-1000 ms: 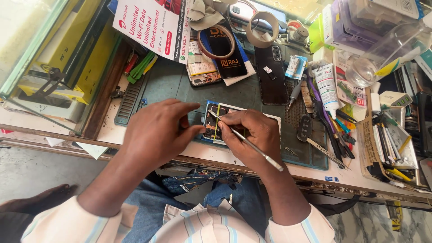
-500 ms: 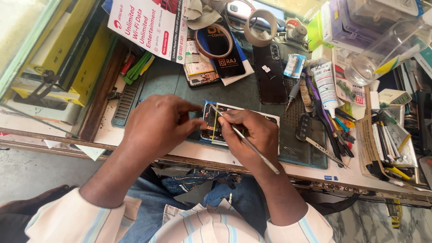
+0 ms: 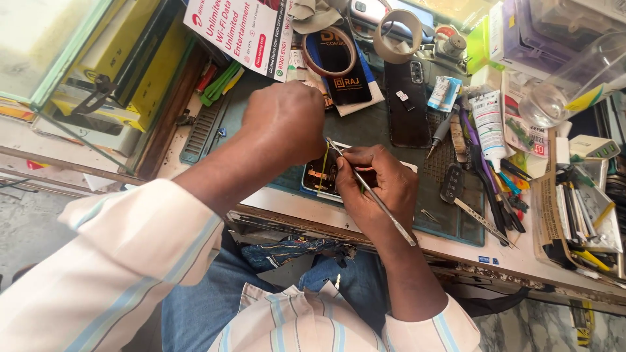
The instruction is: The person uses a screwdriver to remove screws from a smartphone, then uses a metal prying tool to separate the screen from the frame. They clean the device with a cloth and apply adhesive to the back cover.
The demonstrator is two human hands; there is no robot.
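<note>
Single head-worn view, steeply downward, close over a cluttered workbench (image 3: 456, 251) and lap.

Two hands (image 3: 287, 120), two tape rolls (image 3: 329, 52), one tube (image 3: 488, 122).

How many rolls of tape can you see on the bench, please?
2: a brown roll lying on the dark card behind the left hand, and a beige roll just right of it. Clutter may hide others.
</note>
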